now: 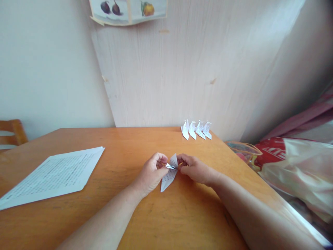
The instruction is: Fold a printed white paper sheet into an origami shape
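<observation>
The counter (125, 215) is carrying the work. The folded paper piece (168, 178) is lying near the counter's middle, with its lower tip resting on the wood and its upper point rising between the hands. The left hand (151, 173) is closing on the piece from its left side and the right hand (196, 170) from its right side. The fingers (161, 160) of both hands are pinching the narrow waist of the piece, with their tips almost meeting.

Judged from this grip, the fold is calling for even pressure from both sides. The layers are best lined up at the point before the crease is pressed flat. The paper appears thin, so a hard pull is risking a tear at the waist.

- Behind the piece, a pale wood panel (182, 69) is standing upright.
- Right of the piece, and well apart, plastic bags (299, 170) are crowding the counter's edge. A wide swing of the right forearm is risking contact with them.
- Left of the piece, and well apart, printed sheets (54, 175) are lying flat.
- Far left of the piece, a chair (13, 132) is showing its back.
- Behind the piece and slightly right, a row of four folded figures (196, 130) is standing near the panel, apart from both hands.
</observation>
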Available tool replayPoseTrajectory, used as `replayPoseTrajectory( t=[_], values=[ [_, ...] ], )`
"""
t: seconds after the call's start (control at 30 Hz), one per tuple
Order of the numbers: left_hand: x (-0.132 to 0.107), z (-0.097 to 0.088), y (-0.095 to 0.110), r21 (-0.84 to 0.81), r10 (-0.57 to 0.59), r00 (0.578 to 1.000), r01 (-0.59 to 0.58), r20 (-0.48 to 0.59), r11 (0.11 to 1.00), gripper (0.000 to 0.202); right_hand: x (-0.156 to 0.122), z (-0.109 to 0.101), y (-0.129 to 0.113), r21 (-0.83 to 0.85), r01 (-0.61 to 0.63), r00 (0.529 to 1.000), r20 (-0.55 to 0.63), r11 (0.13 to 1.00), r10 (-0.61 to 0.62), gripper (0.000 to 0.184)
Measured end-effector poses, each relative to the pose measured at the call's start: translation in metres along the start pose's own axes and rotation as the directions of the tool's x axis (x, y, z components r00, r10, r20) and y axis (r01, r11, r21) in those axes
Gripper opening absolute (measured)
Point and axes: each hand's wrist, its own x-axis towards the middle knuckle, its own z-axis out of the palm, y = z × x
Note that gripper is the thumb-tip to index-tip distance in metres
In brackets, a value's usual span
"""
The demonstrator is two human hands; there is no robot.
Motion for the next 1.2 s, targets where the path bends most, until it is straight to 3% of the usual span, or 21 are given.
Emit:
replayPoseTrajectory(
  t=[0.17, 0.3, 0.4, 0.53, 0.77, 0.9, 1.03, 1.2],
  values=[
    [0.001, 0.000, -0.005, 0.153, 0.096, 0.995, -0.102, 0.040, 0.983, 0.013, 0.002, 0.002, 0.004, 0.082, -0.070, 0.997, -0.040, 0.994, 0.073, 0.021],
    [0.002, -0.001, -0.005, 0.336, 0.195, 0.976, -0.217, 0.096, 0.916, 0.006, 0.007, 0.005, 0.016, -0.025, -0.126, 0.970, -0.214, 0.992, 0.118, 0.013],
    [0.001, -0.001, -0.007, 0.334, 0.178, 0.977, -0.208, 0.119, 0.919, 0.004, 0.009, 0.007, 0.022, -0.121, -0.127, 0.945, -0.317, 0.985, 0.083, 0.013],
    [0.003, -0.001, -0.012, 0.338, 0.159, 0.981, -0.188, 0.110, 0.922, 0.004, 0.009, 0.007, 0.024, -0.136, -0.040, 0.943, -0.332, 0.990, -0.008, 0.006],
    [0.007, 0.000, -0.013, 0.452, 0.144, 0.987, -0.162, 0.076, 0.877, 0.034, 0.010, 0.012, 0.028, -0.124, 0.004, 0.954, -0.299, 0.992, -0.041, 0.018],
    [0.010, 0.000, -0.017, 0.479, 0.145, 0.986, -0.164, 0.077, 0.862, 0.048, 0.010, 0.013, 0.030, -0.128, 0.015, 0.954, -0.294, 0.992, -0.053, 0.046],
    [0.010, 0.000, -0.021, 0.534, 0.136, 0.989, -0.147, 0.060, 0.833, 0.063, 0.005, 0.011, 0.030, -0.343, 0.060, 0.978, -0.166, 0.938, -0.124, 0.080],
    [0.008, -0.001, -0.020, 0.544, 0.120, 0.992, -0.116, 0.029, 0.831, 0.067, 0.001, 0.012, 0.023, -0.536, 0.010, 0.992, -0.098, 0.844, -0.073, 0.086]
  ],
)
